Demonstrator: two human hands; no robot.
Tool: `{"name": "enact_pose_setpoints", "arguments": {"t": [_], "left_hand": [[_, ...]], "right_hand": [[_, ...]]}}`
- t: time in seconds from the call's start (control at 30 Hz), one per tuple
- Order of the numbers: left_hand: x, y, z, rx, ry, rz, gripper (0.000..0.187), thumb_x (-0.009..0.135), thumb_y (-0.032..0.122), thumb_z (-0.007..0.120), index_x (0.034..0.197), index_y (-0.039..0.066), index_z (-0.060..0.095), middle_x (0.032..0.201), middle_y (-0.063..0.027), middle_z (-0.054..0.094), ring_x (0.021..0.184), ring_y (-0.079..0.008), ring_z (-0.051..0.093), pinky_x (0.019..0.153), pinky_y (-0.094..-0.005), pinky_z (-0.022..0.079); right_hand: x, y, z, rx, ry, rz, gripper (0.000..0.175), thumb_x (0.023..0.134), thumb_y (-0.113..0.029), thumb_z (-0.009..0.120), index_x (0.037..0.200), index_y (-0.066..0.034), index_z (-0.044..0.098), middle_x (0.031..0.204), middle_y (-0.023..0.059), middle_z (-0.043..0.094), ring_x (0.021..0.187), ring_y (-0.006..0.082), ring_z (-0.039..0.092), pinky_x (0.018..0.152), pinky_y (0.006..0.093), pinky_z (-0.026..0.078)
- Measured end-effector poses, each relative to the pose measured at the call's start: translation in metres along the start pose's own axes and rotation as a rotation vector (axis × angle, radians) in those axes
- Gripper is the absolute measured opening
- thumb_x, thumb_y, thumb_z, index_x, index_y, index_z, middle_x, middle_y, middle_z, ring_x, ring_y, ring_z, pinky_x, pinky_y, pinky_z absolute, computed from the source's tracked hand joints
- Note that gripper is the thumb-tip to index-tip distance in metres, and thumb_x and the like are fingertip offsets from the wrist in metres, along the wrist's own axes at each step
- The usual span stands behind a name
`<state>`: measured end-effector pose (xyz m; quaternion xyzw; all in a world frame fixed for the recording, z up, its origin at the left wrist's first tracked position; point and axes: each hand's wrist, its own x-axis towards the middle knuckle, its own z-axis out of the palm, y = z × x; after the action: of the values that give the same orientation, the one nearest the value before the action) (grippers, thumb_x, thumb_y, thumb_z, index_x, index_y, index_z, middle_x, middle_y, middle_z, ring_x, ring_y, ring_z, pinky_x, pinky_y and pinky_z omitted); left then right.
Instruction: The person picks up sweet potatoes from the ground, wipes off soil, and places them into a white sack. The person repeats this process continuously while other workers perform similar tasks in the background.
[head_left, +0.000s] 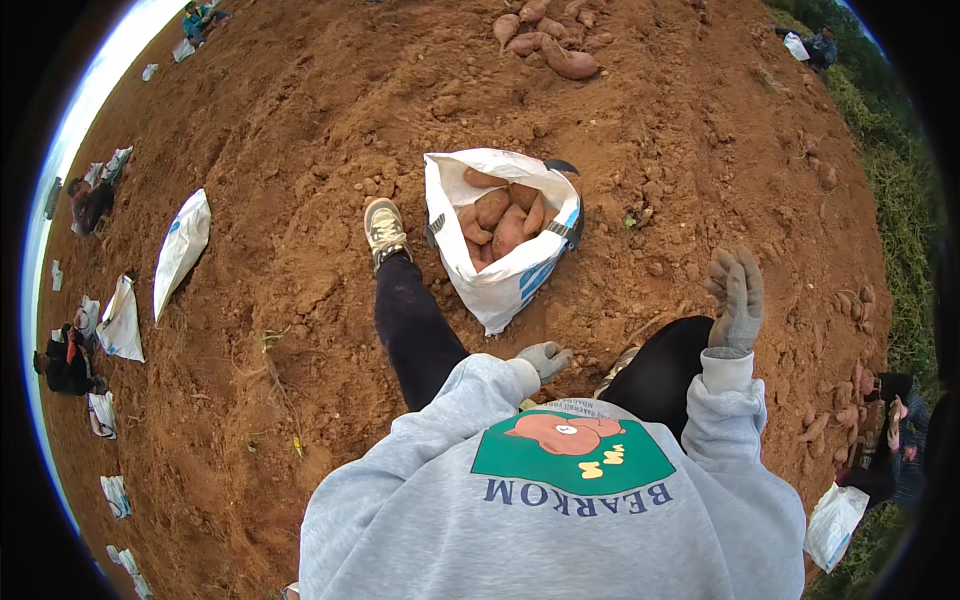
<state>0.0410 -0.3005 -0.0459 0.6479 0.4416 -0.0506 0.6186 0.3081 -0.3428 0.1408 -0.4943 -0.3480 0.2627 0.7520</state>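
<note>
A white woven sack (487, 292) stands on the soil before me with its mouth spread wide. Several sweet potatoes (510, 229) lie inside it. Dark straps or clips show on the sack's sides. My left hand (546, 361), in a grey glove, hangs low between my legs, just below the sack, its fingers loosely bent and no object visible in it. Over by my right knee, my right hand (736, 300) is raised in the same kind of glove, fingers extended, holding nothing. Neither hand touches the sack.
Beyond the sack lies a pile of sweet potatoes (555, 37); another row (832, 412) runs along the right. White sacks (182, 251) dot the reddish soil at left. A person (896, 450) sits at right beside a sack. My shoe (386, 229) flanks the sack.
</note>
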Motion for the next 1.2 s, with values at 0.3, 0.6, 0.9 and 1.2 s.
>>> {"name": "enact_pose_setpoints", "arguments": {"t": [0.3,0.6,0.9,1.2], "left_hand": [[0.006,-0.001,0.005,0.141,-0.065,0.078,0.039,0.085,0.042,0.049,0.102,0.008,0.057,0.071,-0.0027,0.055,0.059,-0.0129,0.050,0.052,-0.0277,0.040],[0.001,-0.011,0.007,-0.199,-0.028,-0.038,0.030,0.086,0.032,0.054,0.094,0.004,0.058,0.063,0.0011,0.050,0.055,-0.0095,0.050,0.051,-0.0241,0.042],[0.016,-0.076,-0.009,-0.098,-0.033,-0.251,0.044,0.083,0.037,0.057,0.111,0.004,0.050,0.094,-0.0124,0.060,0.070,-0.0250,0.060,0.058,-0.0374,0.050],[0.000,-0.056,-0.005,0.017,0.013,-0.489,0.039,0.084,0.036,0.056,0.107,0.005,0.051,0.093,-0.0135,0.060,0.072,-0.0268,0.061,0.060,-0.0405,0.050]], "right_hand": [[-0.242,0.047,-0.236,-0.338,0.606,0.804,0.038,0.084,-0.010,0.052,0.121,-0.0089,0.046,0.081,0.0051,0.059,0.064,0.0129,0.055,0.053,0.0239,0.044],[-0.415,0.079,-0.250,-1.064,-0.170,1.511,0.027,0.075,-0.023,0.057,0.099,-0.0121,0.061,0.084,0.0091,0.064,0.075,0.0232,0.060,0.066,0.0315,0.046],[-0.313,0.131,-0.269,-0.794,0.090,1.415,0.025,0.075,-0.028,0.058,0.093,-0.0114,0.065,0.079,0.0089,0.064,0.073,0.0229,0.061,0.063,0.0360,0.049],[-0.172,0.217,-0.315,-0.704,0.390,1.070,0.018,0.083,-0.018,0.049,0.097,-0.0099,0.058,0.079,0.0112,0.057,0.056,0.0211,0.051,0.051,0.0332,0.042]]}}
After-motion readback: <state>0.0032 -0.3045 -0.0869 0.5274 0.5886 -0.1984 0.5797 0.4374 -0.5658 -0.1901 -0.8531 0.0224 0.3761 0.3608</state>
